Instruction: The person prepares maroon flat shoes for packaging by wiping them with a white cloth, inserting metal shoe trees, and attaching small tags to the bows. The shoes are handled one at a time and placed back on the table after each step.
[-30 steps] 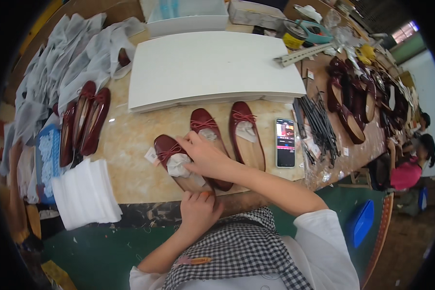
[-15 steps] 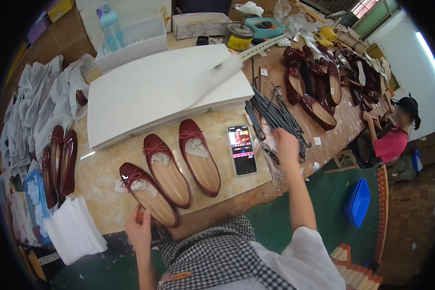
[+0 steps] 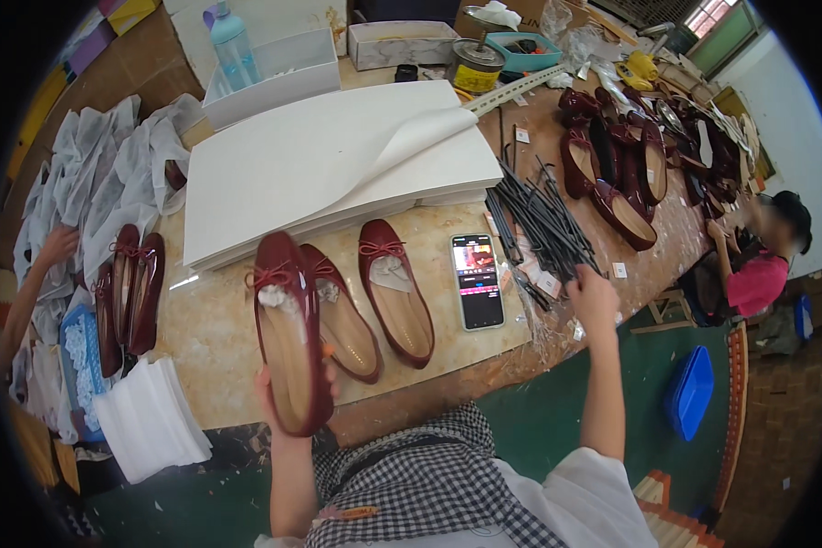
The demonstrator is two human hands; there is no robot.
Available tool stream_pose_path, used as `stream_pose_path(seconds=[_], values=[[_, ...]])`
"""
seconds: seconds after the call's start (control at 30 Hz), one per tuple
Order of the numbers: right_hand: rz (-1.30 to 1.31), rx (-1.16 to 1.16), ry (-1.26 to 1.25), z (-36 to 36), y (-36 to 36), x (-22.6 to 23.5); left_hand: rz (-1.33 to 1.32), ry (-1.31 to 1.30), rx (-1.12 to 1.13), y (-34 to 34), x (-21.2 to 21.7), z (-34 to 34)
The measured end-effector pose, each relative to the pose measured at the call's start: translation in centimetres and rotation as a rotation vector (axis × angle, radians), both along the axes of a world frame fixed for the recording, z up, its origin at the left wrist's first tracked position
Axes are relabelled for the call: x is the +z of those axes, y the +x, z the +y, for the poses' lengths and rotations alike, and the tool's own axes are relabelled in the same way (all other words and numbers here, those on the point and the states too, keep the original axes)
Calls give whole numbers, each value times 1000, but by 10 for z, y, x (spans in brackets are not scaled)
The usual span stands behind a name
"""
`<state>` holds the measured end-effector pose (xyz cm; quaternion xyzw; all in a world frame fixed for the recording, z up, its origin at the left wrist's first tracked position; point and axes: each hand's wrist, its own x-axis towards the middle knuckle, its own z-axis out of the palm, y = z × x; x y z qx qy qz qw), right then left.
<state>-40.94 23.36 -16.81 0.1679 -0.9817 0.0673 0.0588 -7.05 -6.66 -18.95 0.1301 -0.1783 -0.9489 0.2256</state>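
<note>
My left hand (image 3: 267, 399) is closed around the heel end of a dark red ballet flat (image 3: 289, 365), lifted and tilted over the table's front edge. White paper is stuffed in its toe, and a bow sits on the front. Behind it lies a second flat (image 3: 352, 345), partly covered by the raised one. To the right a third flat (image 3: 399, 315) rests sole down on the table. My right hand (image 3: 595, 297) is at the near end of a pile of thin black sticks (image 3: 546, 219). Its fingers are pinched together; what they hold is too small to make out.
A phone (image 3: 477, 281) lies between the flats and the sticks. White paper sheets (image 3: 292, 164) are stacked behind. More red shoes (image 3: 626, 215) are heaped at right, where a person (image 3: 749, 265) sits. Another person's hand (image 3: 59, 245) reaches toward wrapped shoes at left.
My left hand has picked up the leftmost flat and raised it. My right hand has shifted slightly to the near end of the sticks. Another person's arm has appeared at left.
</note>
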Motion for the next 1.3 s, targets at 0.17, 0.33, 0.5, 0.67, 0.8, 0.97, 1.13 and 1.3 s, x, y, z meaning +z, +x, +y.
stream_pose_path(seconds=[0.17,0.33,0.5,0.67,0.8,0.97,1.13,1.3], values=[[-158,43,53,4,27,52,-141,-141,15,-19,0,-5],[-701,245,-618,-93,127,103,-398,-214,160,-17,-16,-10],[-1086,647,-646,-167,184,87,-521,-515,398,-19,-16,-11],[-1259,668,-681,-207,179,75,-472,-623,386,-11,-7,-12],[-1279,664,-777,-210,188,72,-465,-707,348,-7,-7,-14],[-696,838,-846,-222,201,61,-519,-627,402,-11,-4,4],[-264,909,-960,-236,212,50,-654,-627,498,-12,-32,30],[-725,1006,-629,-216,195,22,-683,-287,497,-15,-33,34]])
